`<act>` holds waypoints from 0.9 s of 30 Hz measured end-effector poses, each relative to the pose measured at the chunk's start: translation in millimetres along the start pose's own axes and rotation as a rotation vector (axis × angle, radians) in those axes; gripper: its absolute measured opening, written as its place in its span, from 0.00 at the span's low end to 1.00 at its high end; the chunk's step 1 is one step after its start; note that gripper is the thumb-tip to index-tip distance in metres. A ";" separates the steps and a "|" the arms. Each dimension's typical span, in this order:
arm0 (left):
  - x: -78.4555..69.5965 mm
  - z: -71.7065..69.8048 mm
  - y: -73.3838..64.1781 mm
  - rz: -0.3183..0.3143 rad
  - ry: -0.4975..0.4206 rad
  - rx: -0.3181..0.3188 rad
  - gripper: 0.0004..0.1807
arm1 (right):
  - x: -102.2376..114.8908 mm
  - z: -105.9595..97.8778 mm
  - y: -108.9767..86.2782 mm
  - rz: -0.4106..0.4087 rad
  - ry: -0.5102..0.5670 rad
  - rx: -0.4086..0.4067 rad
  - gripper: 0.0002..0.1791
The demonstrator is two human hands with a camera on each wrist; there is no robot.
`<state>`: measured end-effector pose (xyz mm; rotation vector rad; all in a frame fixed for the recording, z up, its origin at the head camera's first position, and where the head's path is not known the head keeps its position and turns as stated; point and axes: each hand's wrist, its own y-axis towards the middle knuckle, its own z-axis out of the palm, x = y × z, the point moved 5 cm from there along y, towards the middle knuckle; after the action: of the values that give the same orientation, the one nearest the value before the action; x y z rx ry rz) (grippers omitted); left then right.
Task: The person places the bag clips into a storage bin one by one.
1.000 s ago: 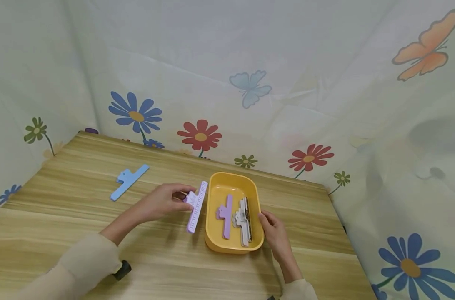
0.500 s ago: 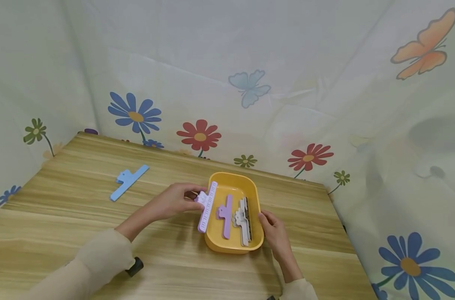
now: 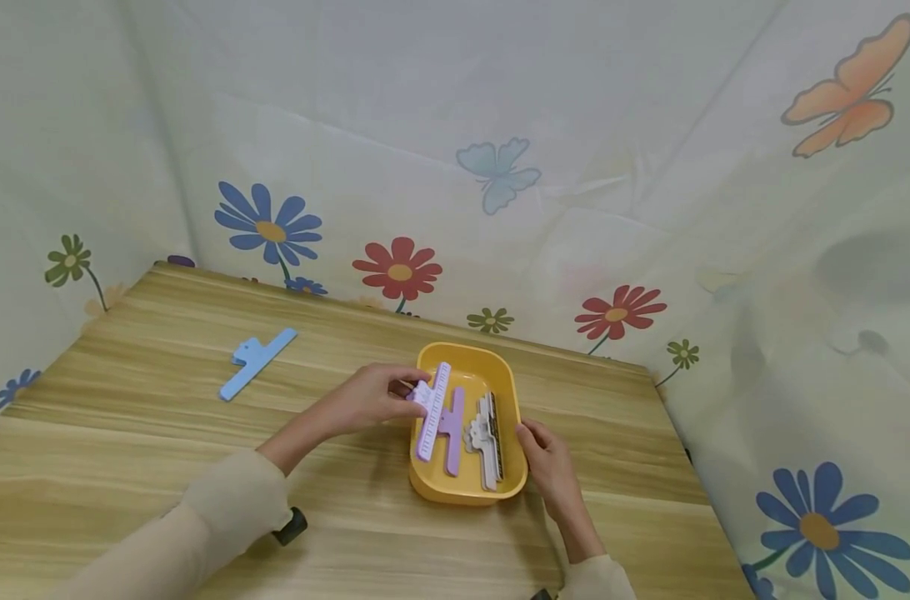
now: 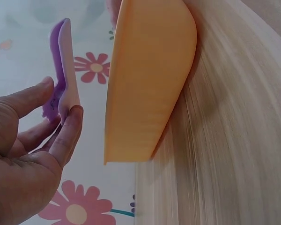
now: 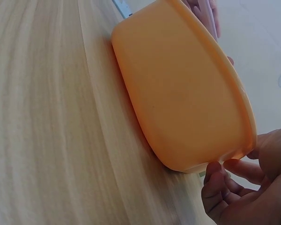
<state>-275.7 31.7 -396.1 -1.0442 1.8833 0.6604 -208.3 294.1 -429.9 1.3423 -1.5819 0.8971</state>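
Observation:
A light purple clip [image 3: 434, 412] with ruler-like marks along its bar is pinched between thumb and fingers of my left hand [image 3: 380, 396]. The left wrist view shows this clip [image 4: 64, 61] raised above the rim of the yellow bin [image 4: 145, 84]. In the head view it overlaps the left side of the yellow bin [image 3: 462, 496]. Inside the bin lie a plain purple clip [image 3: 455, 433] and, to its right, grey-white and black clips [image 3: 487, 442] side by side. My right hand [image 3: 551, 467] grips the bin's right rim, thumb and fingers on either side of it.
A blue clip [image 3: 257, 364] lies on the wooden table [image 3: 162, 450] at the left, apart from the bin. Behind the table hangs a white cloth [image 3: 395, 108] printed with flowers and butterflies, also along both sides.
My left hand has carried the light purple clip to the right, from beside the bin to over its left part. The right hand and the bin have stayed in place.

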 end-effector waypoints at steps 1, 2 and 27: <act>-0.4 1.2 1.2 -0.002 0.003 0.002 0.30 | -0.1 0.2 0.2 0.001 0.003 0.002 0.19; -1.2 2.3 2.2 0.001 0.006 0.005 0.30 | 0.0 0.3 0.4 0.001 0.006 0.005 0.19; -14.4 26.3 26.0 0.040 0.165 -0.016 0.27 | 0.8 0.6 0.7 0.015 0.025 0.024 0.19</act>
<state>-282.8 70.8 -395.5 -1.1029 2.0481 0.6292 -209.1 293.4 -429.5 1.3333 -1.5687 0.9411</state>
